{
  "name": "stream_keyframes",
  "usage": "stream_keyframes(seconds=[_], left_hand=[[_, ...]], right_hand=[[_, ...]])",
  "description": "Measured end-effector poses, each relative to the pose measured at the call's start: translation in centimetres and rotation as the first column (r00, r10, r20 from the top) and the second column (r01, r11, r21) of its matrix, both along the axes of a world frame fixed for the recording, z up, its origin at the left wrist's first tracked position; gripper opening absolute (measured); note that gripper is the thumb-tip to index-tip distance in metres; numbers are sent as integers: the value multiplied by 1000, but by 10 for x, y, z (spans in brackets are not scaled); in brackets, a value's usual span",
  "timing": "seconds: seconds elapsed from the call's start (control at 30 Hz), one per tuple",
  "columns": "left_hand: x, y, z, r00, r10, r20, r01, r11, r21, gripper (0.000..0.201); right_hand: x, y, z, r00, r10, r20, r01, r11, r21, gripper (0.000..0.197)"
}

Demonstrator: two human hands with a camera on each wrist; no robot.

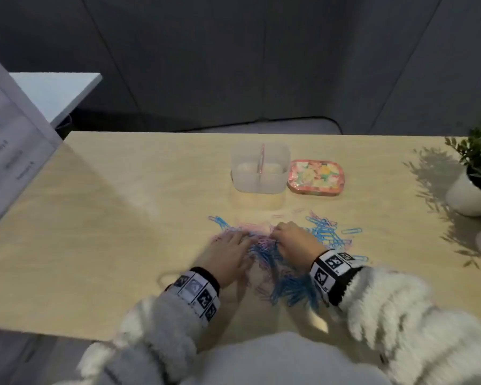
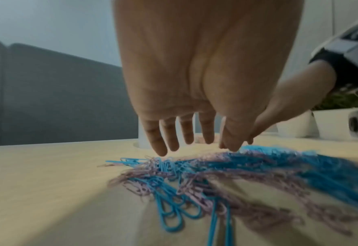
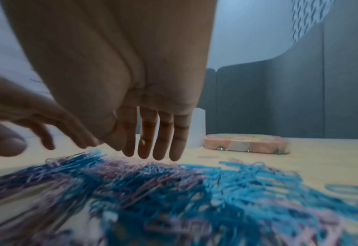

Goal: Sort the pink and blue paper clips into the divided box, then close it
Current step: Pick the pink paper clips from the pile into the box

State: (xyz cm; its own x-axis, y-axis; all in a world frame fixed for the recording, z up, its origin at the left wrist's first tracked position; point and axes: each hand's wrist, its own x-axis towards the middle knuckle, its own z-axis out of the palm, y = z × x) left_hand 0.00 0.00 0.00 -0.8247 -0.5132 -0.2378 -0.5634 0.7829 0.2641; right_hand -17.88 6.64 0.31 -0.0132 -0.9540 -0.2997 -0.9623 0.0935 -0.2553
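Note:
A mixed heap of pink and blue paper clips (image 1: 286,254) spreads over the wooden table (image 1: 122,218) in front of me. Both hands hover low over it with straight fingers pointing down. My left hand (image 1: 228,248) (image 2: 186,141) is over the heap's left part, my right hand (image 1: 292,237) (image 3: 152,149) over its middle. Neither hand holds a clip. Behind the heap stands the clear divided box (image 1: 260,168), open, with a pink divider. Its flowered lid (image 1: 315,177) (image 3: 246,144) lies flat just to the right of it. The clips (image 2: 195,174) (image 3: 174,191) are blurred in the wrist views.
White pots with a green plant (image 1: 475,184) stand at the table's right edge. A tilted white panel (image 1: 9,145) rises at the far left. A few stray blue clips (image 1: 351,231) lie right of the heap. Grey partition panels close off the back.

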Motion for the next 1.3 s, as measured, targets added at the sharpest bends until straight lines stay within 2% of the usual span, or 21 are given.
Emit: stream_keyframes(seconds=[0.13, 0.23, 0.37, 0.5, 0.6, 0.77, 0.83, 0.9, 1.0, 1.13, 1.3], left_hand=[[0, 0, -15, 995, -46, 84, 44, 999, 23, 47], [16, 0, -21, 994, -78, 79, 78, 997, 2, 61], [17, -9, -19, 998, -44, 48, 45, 999, -16, 57], [-7, -25, -17, 995, 86, -41, -88, 995, -51, 31], [-25, -46, -12, 974, 197, -111, -199, 980, -6, 27], [-48, -73, -10, 989, 147, 24, -147, 989, 13, 24], [-56, -77, -11, 989, 149, 24, -150, 986, 67, 18], [-62, -77, -12, 989, 146, 12, -147, 983, 107, 17], [-64, -74, -17, 989, 145, -24, -141, 981, 135, 20], [-63, -73, -21, 990, 132, -54, -124, 984, 127, 24], [-69, -75, -20, 994, 106, -23, -102, 985, 141, 19]], right_hand=[[4, 18, -7, 997, 75, 21, -75, 997, -26, 33], [-6, 29, -9, 997, 70, 42, -70, 998, -6, 34], [-24, 19, -3, 984, -100, 146, 106, 994, -32, 25], [-29, -13, -4, 953, -275, 130, 288, 953, -94, 24], [-36, -35, -12, 925, -365, 106, 378, 913, -151, 26], [-29, -50, -16, 956, -293, -28, 291, 954, -79, 25], [-15, -49, -18, 979, -201, -22, 200, 978, -54, 24], [-7, -46, -19, 987, -147, 69, 149, 989, -20, 27], [-12, -44, -18, 962, -209, 176, 217, 976, -27, 26], [-15, -41, -17, 965, -212, 153, 212, 977, 21, 26], [-6, -50, -14, 954, -227, 196, 227, 974, 22, 27]])
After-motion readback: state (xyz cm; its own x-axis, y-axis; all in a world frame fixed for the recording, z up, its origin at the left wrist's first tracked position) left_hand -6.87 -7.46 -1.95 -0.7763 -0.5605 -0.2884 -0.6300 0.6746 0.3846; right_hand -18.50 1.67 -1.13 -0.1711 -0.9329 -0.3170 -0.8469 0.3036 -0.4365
